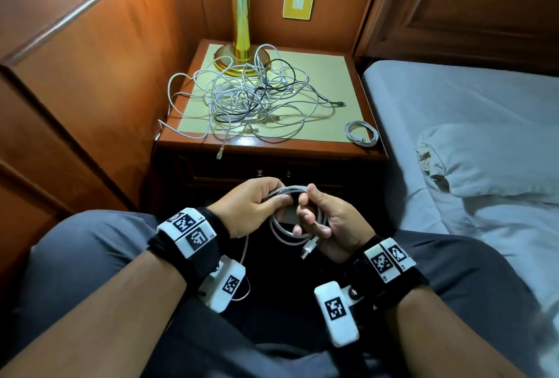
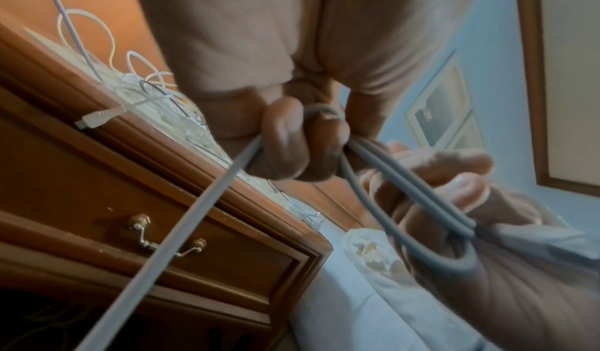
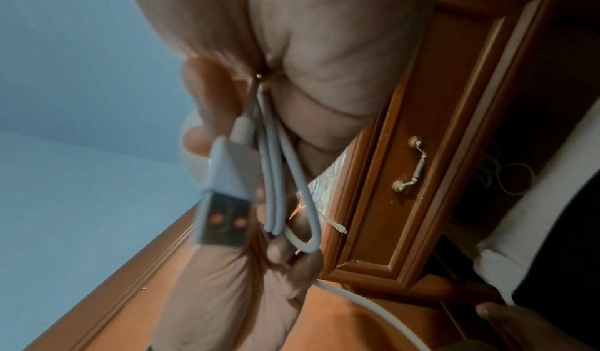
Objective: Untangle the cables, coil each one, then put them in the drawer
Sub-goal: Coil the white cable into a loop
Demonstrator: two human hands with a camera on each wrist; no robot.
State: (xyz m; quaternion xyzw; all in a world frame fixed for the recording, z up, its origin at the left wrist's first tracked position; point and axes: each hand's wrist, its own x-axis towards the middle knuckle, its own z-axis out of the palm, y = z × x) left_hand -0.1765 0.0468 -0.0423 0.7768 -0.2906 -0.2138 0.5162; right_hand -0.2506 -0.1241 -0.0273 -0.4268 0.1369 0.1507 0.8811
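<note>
I hold a partly coiled white cable (image 1: 282,234) over my lap, in front of the nightstand. My left hand (image 1: 257,205) pinches the top of its loops (image 2: 357,151), and a loose strand (image 2: 182,231) trails down from it. My right hand (image 1: 317,220) grips the other side of the loops (image 3: 276,177), and the USB plug (image 3: 224,197) hangs below the palm. A tangle of white and black cables (image 1: 251,96) lies on the nightstand top (image 1: 332,75). One coiled white cable (image 1: 361,133) sits at its front right corner. The drawer (image 2: 201,251) below is closed.
A brass lamp (image 1: 240,29) stands at the back of the nightstand, with cables looped around its base. One connector (image 1: 219,154) dangles over the front edge. A bed with a pillow (image 1: 490,162) is on the right; wood panelling closes in the left.
</note>
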